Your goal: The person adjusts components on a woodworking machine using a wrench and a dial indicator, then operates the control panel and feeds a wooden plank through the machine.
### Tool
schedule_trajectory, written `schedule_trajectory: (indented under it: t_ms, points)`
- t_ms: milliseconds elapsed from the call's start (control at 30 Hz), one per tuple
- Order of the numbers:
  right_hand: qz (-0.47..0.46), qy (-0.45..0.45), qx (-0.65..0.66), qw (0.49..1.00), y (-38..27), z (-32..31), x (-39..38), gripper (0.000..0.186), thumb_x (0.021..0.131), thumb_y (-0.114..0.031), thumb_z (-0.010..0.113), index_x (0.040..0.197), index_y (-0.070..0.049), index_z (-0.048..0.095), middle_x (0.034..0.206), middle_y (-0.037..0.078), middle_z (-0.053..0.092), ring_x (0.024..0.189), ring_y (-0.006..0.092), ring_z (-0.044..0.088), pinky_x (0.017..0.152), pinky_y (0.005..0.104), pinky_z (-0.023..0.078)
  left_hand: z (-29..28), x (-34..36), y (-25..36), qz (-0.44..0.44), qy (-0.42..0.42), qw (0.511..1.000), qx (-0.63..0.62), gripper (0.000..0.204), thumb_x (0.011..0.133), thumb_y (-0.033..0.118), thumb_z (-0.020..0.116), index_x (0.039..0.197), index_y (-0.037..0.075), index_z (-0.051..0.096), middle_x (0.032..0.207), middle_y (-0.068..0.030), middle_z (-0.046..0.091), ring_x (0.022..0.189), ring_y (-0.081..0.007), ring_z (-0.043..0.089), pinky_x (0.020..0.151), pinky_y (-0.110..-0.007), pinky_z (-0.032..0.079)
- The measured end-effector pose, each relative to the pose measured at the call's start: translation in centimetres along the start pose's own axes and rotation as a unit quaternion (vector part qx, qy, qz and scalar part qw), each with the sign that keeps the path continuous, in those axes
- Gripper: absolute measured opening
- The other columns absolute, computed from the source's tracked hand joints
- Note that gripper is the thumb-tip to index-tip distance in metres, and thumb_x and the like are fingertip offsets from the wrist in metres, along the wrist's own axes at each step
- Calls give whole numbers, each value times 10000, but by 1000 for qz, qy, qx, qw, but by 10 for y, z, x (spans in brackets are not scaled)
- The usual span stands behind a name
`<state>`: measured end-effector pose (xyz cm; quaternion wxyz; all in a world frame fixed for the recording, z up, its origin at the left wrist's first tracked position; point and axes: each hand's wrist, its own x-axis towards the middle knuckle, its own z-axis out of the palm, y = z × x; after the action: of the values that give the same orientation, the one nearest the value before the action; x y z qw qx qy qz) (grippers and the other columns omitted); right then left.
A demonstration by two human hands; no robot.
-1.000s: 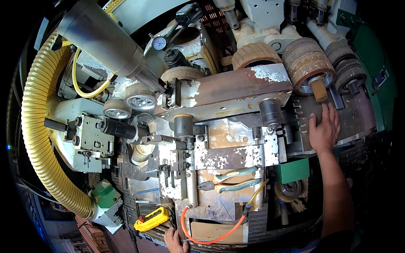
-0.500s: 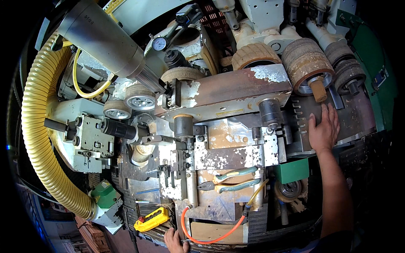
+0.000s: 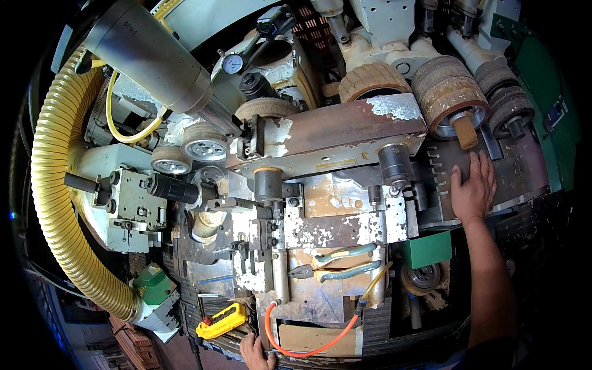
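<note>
My right hand (image 3: pixel 473 188) lies flat on the brown metal bed plate (image 3: pixel 521 163) at the right, fingers stretched forward just below the front roller's rusty hub (image 3: pixel 465 134). It holds nothing. My left hand (image 3: pixel 254 353) rests on the machine's front edge at the bottom, with its fingers and thumb apart and nothing seen in it. Close to it are a yellow handheld control box (image 3: pixel 223 320) with dark buttons and an orange air hose (image 3: pixel 313 354). Pliers (image 3: pixel 336 263) with blue-green and cream handles lie spread on the middle plate, touched by neither hand.
A long worn steel beam (image 3: pixel 327 132) spans the middle. Rubber feed rollers (image 3: pixel 447 86) stand behind it. At left, a ribbed yellow duct (image 3: pixel 52 179) curves past a grey motor cylinder (image 3: pixel 148 55). A dial gauge (image 3: pixel 232 64) sits at the back, and a green block (image 3: pixel 427 250) is near my right forearm.
</note>
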<state>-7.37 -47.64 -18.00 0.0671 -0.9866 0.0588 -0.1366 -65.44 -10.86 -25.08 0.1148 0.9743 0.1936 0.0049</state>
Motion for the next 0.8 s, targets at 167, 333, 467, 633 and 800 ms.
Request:
schedule_trajectory:
  t_ms: [167, 333, 467, 633, 800]
  points:
    - [4, -13, 0, 1000, -1, -2, 0, 625, 991, -407, 584, 1517, -83, 484, 1644, 138, 357, 1551, 313, 261, 1251, 527, 198, 1, 0, -1, 5, 3, 1000, 0, 677, 991, 449, 548, 1466, -27, 475, 1487, -325, 442, 1346, -517, 422, 1129, -618, 289]
    - [8, -19, 4, 1000, -2, -3, 0, 625, 993, -408, 581, 1521, -88, 480, 1648, 136, 351, 1555, 311, 255, 1254, 528, 189, 2, -1, -1, 3, 5, 1000, 5, 675, 1002, 467, 526, 1459, -27, 481, 1480, -324, 449, 1342, -517, 426, 1126, -617, 293]
    - [7, -14, 4, 1000, -2, -3, 0, 625, 991, -411, 582, 1518, -89, 486, 1644, 137, 360, 1554, 312, 258, 1251, 528, 195, 1, 0, -1, 3, 5, 1000, 7, 674, 1003, 468, 526, 1457, -29, 483, 1475, -325, 453, 1336, -518, 430, 1123, -617, 296]
    - [2, -3, 6, 1000, 0, 0, -1, 624, 987, -410, 588, 1514, -89, 492, 1636, 137, 373, 1550, 316, 266, 1246, 526, 206, -1, 1, 0, 5, 6, 1000, 3, 673, 1001, 463, 533, 1455, -31, 483, 1474, -328, 453, 1329, -523, 433, 1118, -620, 300]
    - [0, 0, 3, 1000, 1, 1, 0, 623, 986, -402, 591, 1515, -89, 490, 1634, 138, 375, 1547, 317, 271, 1247, 527, 207, -1, 0, 0, 4, 1, 1000, 4, 672, 992, 445, 546, 1459, -32, 476, 1479, -331, 447, 1328, -527, 430, 1117, -628, 297]
